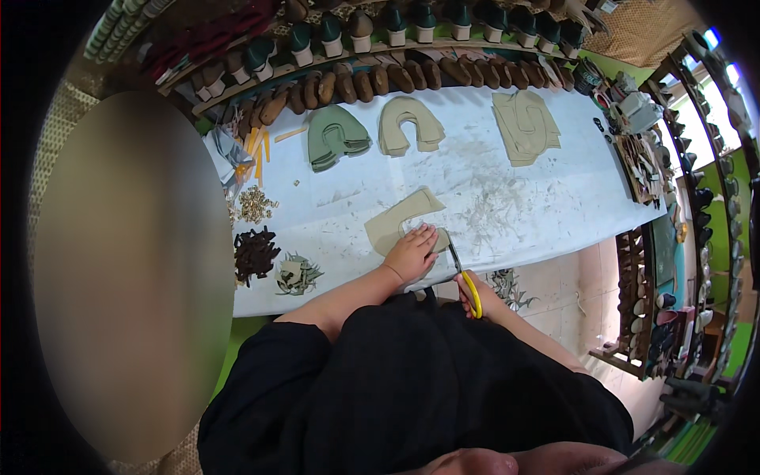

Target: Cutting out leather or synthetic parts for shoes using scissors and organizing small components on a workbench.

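Observation:
My left hand (410,253) lies flat with fingers stretched out, pressing a beige curved sheet (388,224), perhaps leather or fabric, onto the table near its front edge. A whitish patch, perhaps a template, shows by the fingertips. My right hand (467,302) is closed around the yellow handles of a pair of scissors (475,301). The dark blades point away from me, close to the right end of the sheet beside my left fingers. Whether they bite into the material I cannot tell.
On the white-covered table (332,210) lie green U-shaped pieces (324,131), beige U-shaped pieces (392,127) and more beige sheets (518,146). Left are gold bits (255,204), dark strips (255,255) and scraps (297,275). Shoe lasts (412,75) line the back; a rack (633,301) stands right.

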{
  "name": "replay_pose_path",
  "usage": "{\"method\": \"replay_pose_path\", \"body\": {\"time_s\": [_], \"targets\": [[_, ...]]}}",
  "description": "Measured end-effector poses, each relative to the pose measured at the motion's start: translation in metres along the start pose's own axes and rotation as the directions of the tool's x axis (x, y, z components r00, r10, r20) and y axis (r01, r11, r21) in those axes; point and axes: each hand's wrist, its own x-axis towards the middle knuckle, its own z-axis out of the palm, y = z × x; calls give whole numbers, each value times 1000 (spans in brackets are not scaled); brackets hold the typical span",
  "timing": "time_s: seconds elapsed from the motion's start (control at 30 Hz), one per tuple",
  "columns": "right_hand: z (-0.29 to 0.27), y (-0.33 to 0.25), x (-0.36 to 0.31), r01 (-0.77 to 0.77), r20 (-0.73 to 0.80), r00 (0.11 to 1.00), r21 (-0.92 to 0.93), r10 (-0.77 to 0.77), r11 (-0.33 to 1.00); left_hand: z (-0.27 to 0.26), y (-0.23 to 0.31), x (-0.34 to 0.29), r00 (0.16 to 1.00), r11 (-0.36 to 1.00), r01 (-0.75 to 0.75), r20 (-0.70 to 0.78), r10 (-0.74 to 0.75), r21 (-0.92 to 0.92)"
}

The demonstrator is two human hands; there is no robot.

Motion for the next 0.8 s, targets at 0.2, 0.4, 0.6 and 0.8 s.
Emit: {"method": "replay_pose_path", "body": {"time_s": [0.2,0.4,0.6,0.8], "targets": [[1,3,3,4,2,1000,19,-4,1000,1,0,0,1000,1000,-2,-3,2,14],[1,5,6,11,-5,1000,39,-11,999,0,0,0,1000,1000,-5,2,5,9],[3,2,4,40,-28,999,3,-40,999,0,0,0,1000,1000,-4,-8,4,1],[4,-1,2,67,-56,996,-53,-70,996,-2,1,0,1000,1000,0,-20,0,-10]]}}
